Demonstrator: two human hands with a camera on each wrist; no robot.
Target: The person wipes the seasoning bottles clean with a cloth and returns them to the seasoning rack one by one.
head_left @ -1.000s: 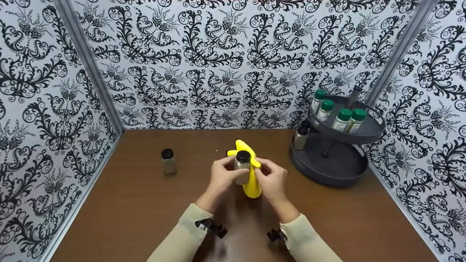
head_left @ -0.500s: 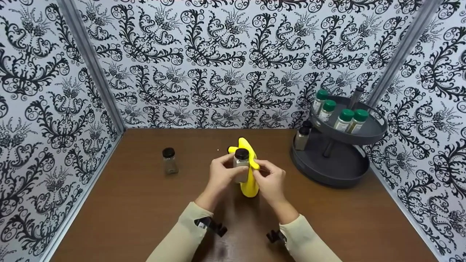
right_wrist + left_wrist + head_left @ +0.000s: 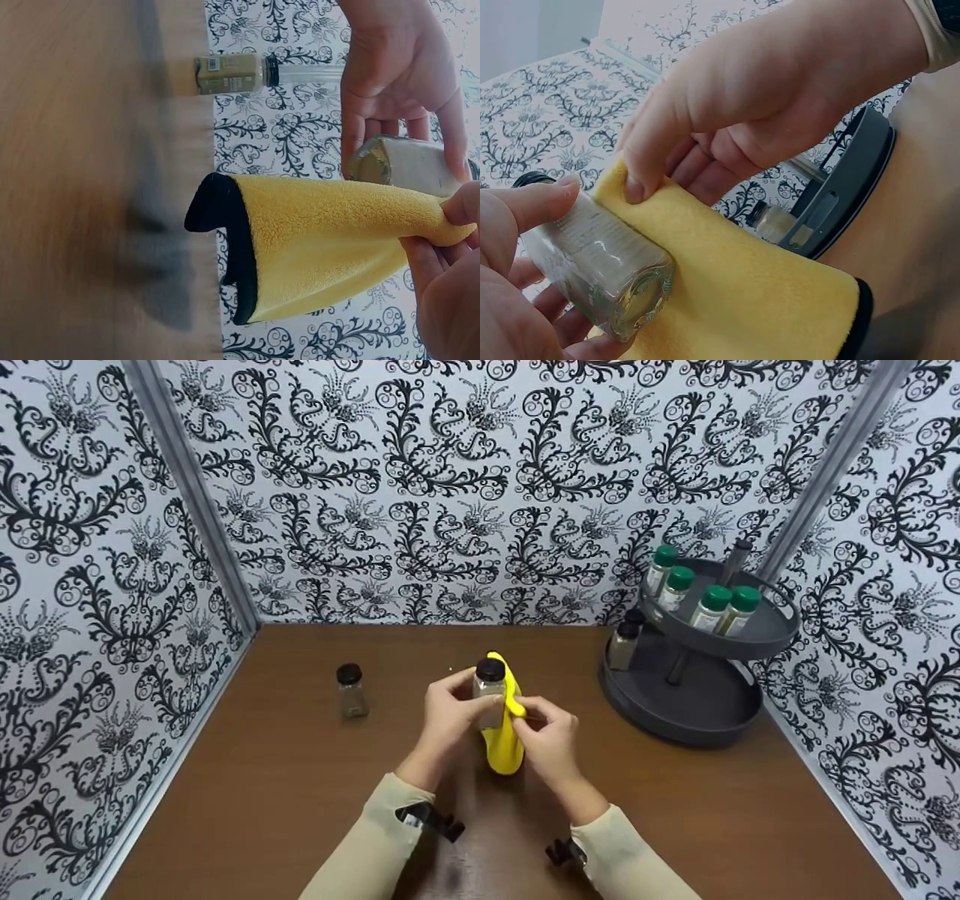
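Observation:
My left hand (image 3: 448, 714) grips a clear glass spice jar (image 3: 604, 259) with a black lid, thumb on one side and fingers behind it. In the head view the jar stands roughly upright above the table. My right hand (image 3: 551, 739) pinches a yellow cloth (image 3: 322, 240) with black edging between thumb and fingers. The cloth hangs down right beside the jar, overlapping it in the left wrist view. Both hands are close together over the middle of the table.
Another black-lidded spice jar (image 3: 350, 690) stands on the brown table (image 3: 285, 810) at left. A dark two-tier round rack (image 3: 679, 712) stands at back right, with several green-capped jars (image 3: 715, 607) on top and black-lidded jars (image 3: 622, 646) below. Patterned walls (image 3: 450, 472) enclose the back and sides.
Both hands have shifted slightly left with the jar and cloth. The cloth's upper part, spread behind the jar before, now shows narrower along its right side.

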